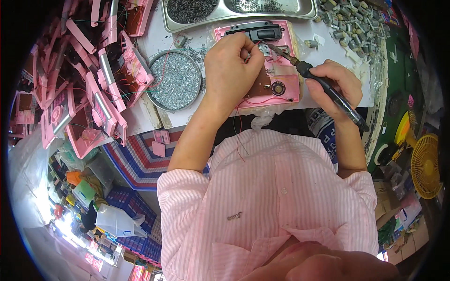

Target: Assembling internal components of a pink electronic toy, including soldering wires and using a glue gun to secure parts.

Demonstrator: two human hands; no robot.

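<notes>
At the near edge of the white worktop, straight in front of the person, an open pink casing lies flat. Fitted across its far end: a black part. Nearer the person inside it: a brown board and, to the right of that, a round dark disc.

Left hand: over the left side of the casing, thumb and fingertips drawn close to one another; cannot tell whether they meet or pinch something. Thin wires trail down past the casing's near edge.

Right hand: fingers wrapped round a black pen-shaped tool, slanted, its narrow end directed up and left into the casing, near the left fingertips. Contact at the tip not clear.

Surroundings: left of the left forearm, a round dish filled with small silvery pieces; beyond the casing, a two-compartment metal tray; far left, a heap of pink casings with loose wires; far right, many small grey blocks.
</notes>
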